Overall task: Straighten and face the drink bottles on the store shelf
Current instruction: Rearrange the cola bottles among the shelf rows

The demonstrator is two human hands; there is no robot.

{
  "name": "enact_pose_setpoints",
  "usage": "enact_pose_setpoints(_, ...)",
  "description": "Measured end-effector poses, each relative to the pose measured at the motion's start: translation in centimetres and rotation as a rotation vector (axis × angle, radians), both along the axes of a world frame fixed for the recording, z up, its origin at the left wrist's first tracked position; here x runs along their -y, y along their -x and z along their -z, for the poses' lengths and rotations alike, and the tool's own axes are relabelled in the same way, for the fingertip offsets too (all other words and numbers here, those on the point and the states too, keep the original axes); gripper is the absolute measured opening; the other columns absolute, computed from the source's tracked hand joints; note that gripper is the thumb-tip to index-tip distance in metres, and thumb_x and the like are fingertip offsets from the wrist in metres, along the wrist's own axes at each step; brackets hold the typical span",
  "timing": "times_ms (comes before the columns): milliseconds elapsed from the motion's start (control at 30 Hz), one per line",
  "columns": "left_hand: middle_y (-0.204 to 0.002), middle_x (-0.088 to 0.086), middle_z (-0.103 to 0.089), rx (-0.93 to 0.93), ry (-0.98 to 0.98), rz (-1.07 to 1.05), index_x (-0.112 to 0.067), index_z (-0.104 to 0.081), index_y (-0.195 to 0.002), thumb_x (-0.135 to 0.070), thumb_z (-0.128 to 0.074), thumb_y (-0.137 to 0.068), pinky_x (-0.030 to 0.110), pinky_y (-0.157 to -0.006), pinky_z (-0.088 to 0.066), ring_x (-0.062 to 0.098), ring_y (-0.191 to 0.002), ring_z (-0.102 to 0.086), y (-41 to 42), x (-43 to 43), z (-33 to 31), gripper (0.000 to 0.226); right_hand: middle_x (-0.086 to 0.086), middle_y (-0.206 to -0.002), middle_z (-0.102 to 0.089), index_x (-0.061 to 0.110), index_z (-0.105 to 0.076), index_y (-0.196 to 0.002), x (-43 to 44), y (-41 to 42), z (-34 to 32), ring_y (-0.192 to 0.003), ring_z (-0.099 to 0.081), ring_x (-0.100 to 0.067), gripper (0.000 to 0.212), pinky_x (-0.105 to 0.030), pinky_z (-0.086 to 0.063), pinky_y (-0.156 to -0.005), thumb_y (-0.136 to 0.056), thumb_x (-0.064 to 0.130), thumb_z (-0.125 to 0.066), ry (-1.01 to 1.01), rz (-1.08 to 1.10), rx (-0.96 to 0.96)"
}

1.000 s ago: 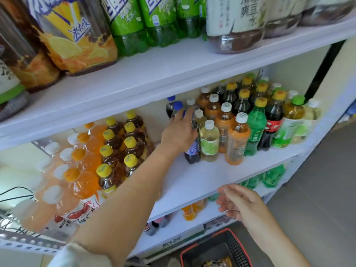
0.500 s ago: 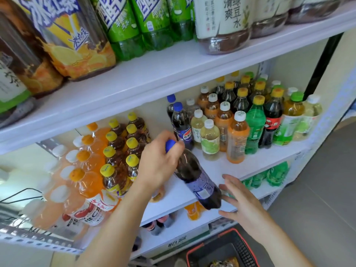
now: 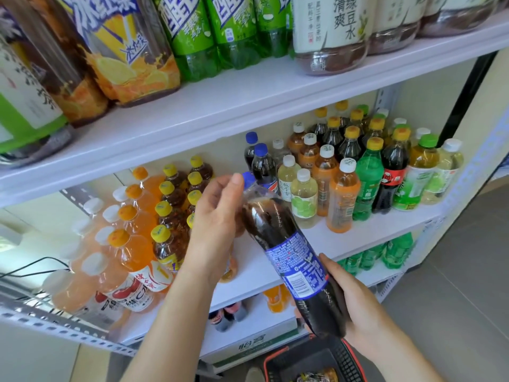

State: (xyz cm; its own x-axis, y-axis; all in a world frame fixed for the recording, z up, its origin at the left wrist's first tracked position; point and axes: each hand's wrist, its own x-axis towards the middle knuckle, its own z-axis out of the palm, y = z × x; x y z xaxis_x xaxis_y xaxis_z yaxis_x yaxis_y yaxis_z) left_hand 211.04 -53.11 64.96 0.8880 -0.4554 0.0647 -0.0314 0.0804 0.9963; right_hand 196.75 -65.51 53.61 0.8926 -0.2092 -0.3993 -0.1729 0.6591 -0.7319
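A dark cola bottle (image 3: 292,252) with a blue cap and blue label hangs tilted in front of the middle shelf (image 3: 275,268), cap up and left, base toward me. My left hand (image 3: 217,224) grips its neck and shoulder, thumb up beside the cap. My right hand (image 3: 355,299) cups the bottle's base from below and the right. On the shelf behind stand two more blue-capped cola bottles (image 3: 263,166), then rows of pale, orange, green and dark drink bottles (image 3: 341,194) to the right. Yellow-capped tea bottles (image 3: 168,241) and orange drinks (image 3: 132,252) fill the left.
Large bottles (image 3: 129,51) line the top shelf (image 3: 220,106) overhead. A lower shelf holds green bottles (image 3: 385,252) and a few others. A red and black shopping basket (image 3: 316,362) sits on the floor below my right hand. Grey floor lies at right.
My left hand took the cola bottle off the shelf and brought it toward me, tilting it. My right hand rose from below the shelf edge and now holds the bottle's base.
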Motion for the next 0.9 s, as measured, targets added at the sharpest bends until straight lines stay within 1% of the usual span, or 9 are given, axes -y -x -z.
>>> enact_pose_setpoints(100, -0.103, 0.005, -0.074, -0.040, -0.037, 0.063, -0.021, -0.058, -0.116, -0.050, -0.067, -0.073, 0.035, -0.076, -0.056, 0.023, -0.094, -0.070, 2.2, 0.5, 1.8, 0.052, -0.016, -0.100, -0.074, 0.019, -0.074, -0.106, -0.6, 0.1, -0.4, -0.086, -0.072, -0.029, 0.067, -0.042, -0.055, -0.077, -0.057, 0.065, -0.069, 0.077, 0.066, -0.016)
enact_pose_setpoints(200, -0.104, -0.003, -0.074, -0.085, -0.013, 0.107, -0.022, -0.058, -0.118, -0.048, -0.073, -0.073, 0.023, -0.075, -0.058, 0.014, -0.097, -0.071, 4.8, 1.0, 3.4, 0.054, -0.005, -0.104, -0.075, 0.033, -0.074, -0.102, -1.2, 0.0, -1.4, -0.096, -0.072, -0.021, 0.062, -0.045, -0.053, -0.091, -0.055, 0.073, -0.068, 0.215, 0.167, -0.014)
enact_pose_setpoints(300, -0.095, -0.004, -0.075, -0.066, 0.068, 0.040, -0.017, -0.060, -0.111, -0.041, -0.078, -0.072, 0.016, -0.070, -0.054, 0.009, -0.086, -0.071, 5.9, 1.3, 4.0, 0.050, 0.007, -0.081, -0.077, 0.047, -0.074, -0.077, -1.6, 0.2, -2.6, -0.080, -0.073, -0.008, 0.024, -0.028, -0.057, -0.075, -0.072, 0.062, -0.057, 0.390, 0.221, 0.053)
enact_pose_setpoints(433, -0.089, -0.002, -0.075, -0.080, 0.137, -0.015, -0.019, -0.064, -0.104, -0.030, -0.080, -0.072, 0.021, -0.069, -0.055, 0.012, -0.082, -0.071, 6.1, 1.4, 4.2, 0.037, 0.023, -0.072, -0.072, 0.060, -0.068, -0.069, -2.2, 0.7, -3.4, -0.069, -0.070, 0.005, 0.016, -0.009, -0.050, -0.055, -0.076, 0.057, -0.054, 0.470, 0.206, 0.106)
enact_pose_setpoints(500, -0.087, 0.001, -0.075, -0.102, 0.154, -0.030, -0.022, -0.068, -0.095, -0.033, -0.083, -0.067, 0.026, -0.069, -0.056, 0.016, -0.079, -0.072, 6.1, 1.2, 4.1, 0.035, 0.017, -0.086, -0.076, 0.056, -0.071, -0.083, -2.1, 0.9, -3.2, -0.084, -0.071, 0.000, 0.019, -0.015, -0.055, -0.067, -0.074, 0.068, -0.059, 0.417, 0.123, 0.158)
enact_pose_setpoints(600, -0.092, 0.019, -0.073, -0.214, 0.217, -0.003, -0.018, -0.070, -0.095, -0.033, -0.083, -0.060, 0.040, -0.070, -0.060, 0.029, -0.080, -0.072, 6.0, 0.9, 3.9, 0.040, -0.005, -0.114, -0.072, 0.031, -0.069, -0.114, -1.3, 1.4, -2.4, -0.108, -0.068, -0.021, 0.056, -0.043, -0.054, -0.092, -0.075, 0.071, -0.065, 0.202, -0.070, 0.187)
enact_pose_setpoints(733, -0.096, 0.027, -0.071, -0.317, 0.249, 0.086, -0.003, -0.062, -0.109, -0.035, -0.079, -0.058, 0.040, -0.066, -0.060, 0.032, -0.082, -0.073, 6.0, 0.7, 3.2, 0.062, -0.023, -0.108, -0.067, 0.006, -0.058, -0.128, -1.6, 1.7, -2.1, -0.089, -0.069, -0.035, 0.076, -0.043, -0.058, -0.073, -0.083, 0.067, -0.059, -0.192, -0.354, 0.197)
enact_pose_setpoints(833, -0.093, 0.019, -0.074, -0.335, 0.233, 0.131, -0.002, -0.062, -0.111, -0.035, -0.080, -0.063, 0.032, -0.062, -0.058, 0.026, -0.082, -0.074, 5.9, 0.7, 2.6, 0.062, -0.026, -0.098, -0.067, 0.005, -0.064, -0.120, -2.5, 1.9, -2.2, -0.079, -0.067, -0.035, 0.082, -0.041, -0.056, -0.064, -0.069, 0.069, -0.073, -0.140, -0.297, 0.182)
enact_pose_setpoints(900, -0.088, 0.013, -0.075, -0.332, 0.230, 0.098, -0.006, -0.064, -0.109, -0.030, -0.085, -0.068, 0.030, -0.061, -0.057, 0.022, -0.074, -0.073, 5.5, 0.8, 2.3, 0.051, -0.017, -0.099, -0.072, 0.021, -0.071, -0.111, -2.9, 1.9, -2.5, -0.081, -0.070, -0.030, 0.073, -0.041, -0.056, -0.065, -0.058, 0.071, -0.077, 0.049, -0.151, 0.142)
